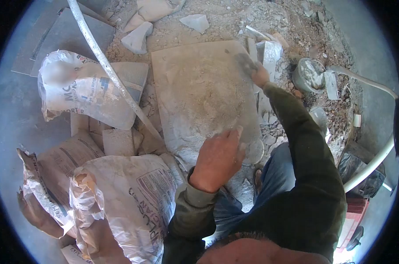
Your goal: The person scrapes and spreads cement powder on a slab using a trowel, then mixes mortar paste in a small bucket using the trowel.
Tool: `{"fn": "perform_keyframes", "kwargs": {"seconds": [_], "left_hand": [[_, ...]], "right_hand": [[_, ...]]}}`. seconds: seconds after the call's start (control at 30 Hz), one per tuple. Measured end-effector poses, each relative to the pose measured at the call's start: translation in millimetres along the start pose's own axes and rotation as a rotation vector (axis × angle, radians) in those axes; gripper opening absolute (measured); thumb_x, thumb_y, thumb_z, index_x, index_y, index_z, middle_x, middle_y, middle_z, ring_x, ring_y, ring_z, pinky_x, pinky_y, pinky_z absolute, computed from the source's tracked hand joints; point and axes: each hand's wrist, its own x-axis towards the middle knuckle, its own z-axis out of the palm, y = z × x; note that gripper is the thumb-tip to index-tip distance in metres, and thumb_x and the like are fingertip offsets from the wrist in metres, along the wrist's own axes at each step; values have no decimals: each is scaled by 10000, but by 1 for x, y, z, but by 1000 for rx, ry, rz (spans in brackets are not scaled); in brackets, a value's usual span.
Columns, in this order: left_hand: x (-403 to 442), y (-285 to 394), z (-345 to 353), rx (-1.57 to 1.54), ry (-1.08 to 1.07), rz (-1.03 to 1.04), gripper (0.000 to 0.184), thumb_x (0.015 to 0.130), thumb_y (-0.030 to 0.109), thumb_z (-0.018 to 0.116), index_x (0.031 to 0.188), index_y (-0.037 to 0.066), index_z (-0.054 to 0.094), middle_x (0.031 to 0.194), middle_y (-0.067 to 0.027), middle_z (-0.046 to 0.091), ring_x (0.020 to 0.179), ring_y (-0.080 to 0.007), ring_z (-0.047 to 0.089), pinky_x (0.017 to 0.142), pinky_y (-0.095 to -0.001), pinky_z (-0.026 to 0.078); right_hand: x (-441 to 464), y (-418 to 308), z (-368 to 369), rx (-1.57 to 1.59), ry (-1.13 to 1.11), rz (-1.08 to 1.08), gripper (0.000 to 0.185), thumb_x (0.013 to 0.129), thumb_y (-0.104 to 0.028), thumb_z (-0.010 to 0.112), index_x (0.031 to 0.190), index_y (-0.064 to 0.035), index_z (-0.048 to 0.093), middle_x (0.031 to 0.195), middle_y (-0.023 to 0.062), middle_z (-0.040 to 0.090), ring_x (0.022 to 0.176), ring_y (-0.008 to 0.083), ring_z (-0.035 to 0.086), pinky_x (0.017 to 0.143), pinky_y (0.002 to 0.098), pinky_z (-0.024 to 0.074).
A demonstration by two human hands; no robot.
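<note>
A large tan sheet [199, 88] lies before me, with grey-brown powder [208, 99] spread over its middle. My left hand [219, 154] hovers over or rests on its near edge; the thumb stands apart from the loosely bent fingers and no held thing shows. Close by on its right is a round, pale, clear-looking rim [255, 152]. At the sheet's far right edge, my right hand [260, 75] is closed around a blurred dark grey lump [245, 63], whose kind I cannot make out.
Printed mortar sacks [94, 88] and another large sack [133, 198] lie on the left. A pale hose [102, 57] crosses there. On the right stand a bucket [309, 75] and rubble [336, 101]. Broken pale pieces [138, 38] lie behind the sheet.
</note>
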Motion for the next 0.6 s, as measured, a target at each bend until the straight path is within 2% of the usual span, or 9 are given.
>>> {"fn": "perform_keyframes", "kwargs": {"seconds": [0.1, 0.27, 0.37, 0.47, 0.6], "left_hand": [[-4, 8, 5, 27, -8, 14, 391, 835, 148, 607, 1174, -18, 505, 966, -218, 593, 835, -396, 588, 724, -459, 471], [-5, 20, 10, 100, -84, -28, 408, 833, 147, 610, 1184, -26, 495, 962, -215, 593, 837, -380, 594, 730, -450, 474], [-3, 24, 15, 78, -100, -16, 426, 821, 148, 619, 1187, -30, 493, 959, -217, 592, 840, -375, 596, 729, -445, 475], [0, 26, 16, 87, -119, -32, 435, 815, 155, 622, 1188, -29, 495, 964, -216, 592, 843, -375, 596, 732, -443, 476], [4, 30, 16, 93, -116, -33, 436, 810, 155, 620, 1184, -31, 497, 960, -211, 591, 848, -374, 596, 734, -441, 477]], "right_hand": [[-20, 51, 27, 44, -16, 121, 384, 817, -304, 568, 1102, -47, 565, 960, 272, 626, 947, 444, 587, 807, 492, 459], [-48, 42, 90, 202, 66, 102, 390, 801, -240, 546, 1076, 36, 561, 1002, 293, 611, 976, 450, 579, 842, 490, 448], [-51, 29, 103, 150, -9, 184, 397, 806, -250, 545, 1047, 65, 557, 991, 298, 607, 959, 447, 579, 827, 483, 452], [-50, 26, 102, 142, -159, 125, 400, 818, -278, 530, 1044, 51, 555, 953, 288, 608, 929, 440, 580, 814, 485, 449], [-60, -75, 39, 102, -173, -1, 351, 827, -260, 531, 1021, 30, 570, 919, 272, 609, 887, 434, 585, 792, 491, 450]]}}
